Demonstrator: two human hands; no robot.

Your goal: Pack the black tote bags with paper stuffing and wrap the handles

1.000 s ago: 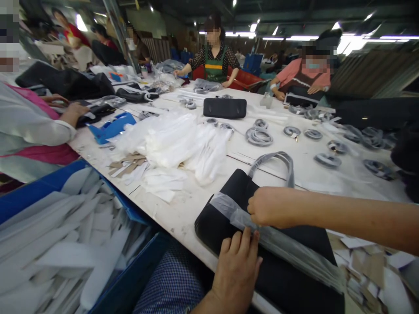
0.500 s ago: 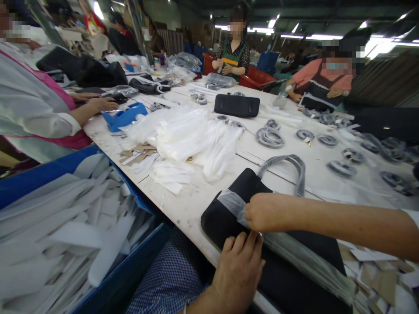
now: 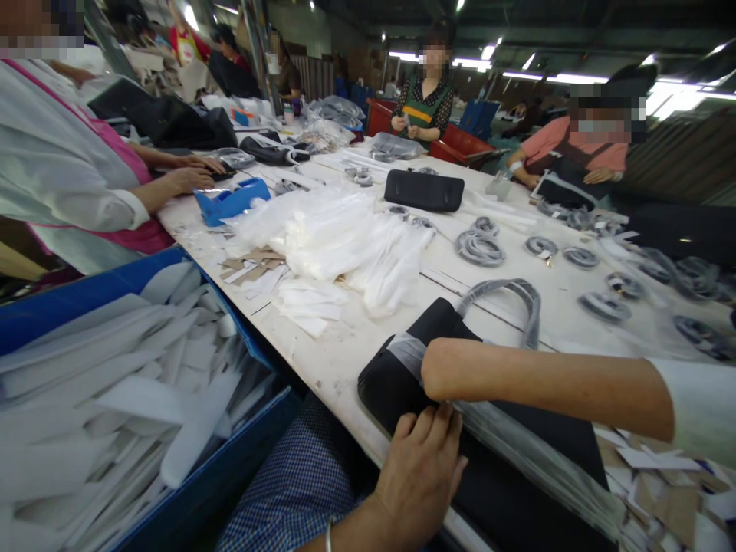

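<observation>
A black bag (image 3: 437, 318) lies on the table before me, with its grey handle (image 3: 526, 303) sheathed in clear plastic and arching up behind. My left hand (image 3: 419, 460) rests at the bag's near edge, fingers bent over it and thumb apart. Directly above those fingertips my right hand (image 3: 445, 368) is curled in a fist on a translucent plastic wrap (image 3: 407, 353) that crosses the bag; its fingertips are turned away and hidden. More clear plastic (image 3: 534, 452) runs from the hands toward the lower right over black material.
On the left, a blue bin (image 3: 230, 307) holds white offcuts. White foam sheets (image 3: 339, 238), a blue tape dispenser (image 3: 233, 201), another black bag (image 3: 424, 190) and several coiled straps (image 3: 480, 247) lie on the table. Card scraps (image 3: 667, 491) are at lower right. Co-workers stand around the table.
My right fist has turned and shifted slightly left, hiding its fingers. My left hand stays at the bag's edge. The view has swung a little, so the table appears shifted right.
</observation>
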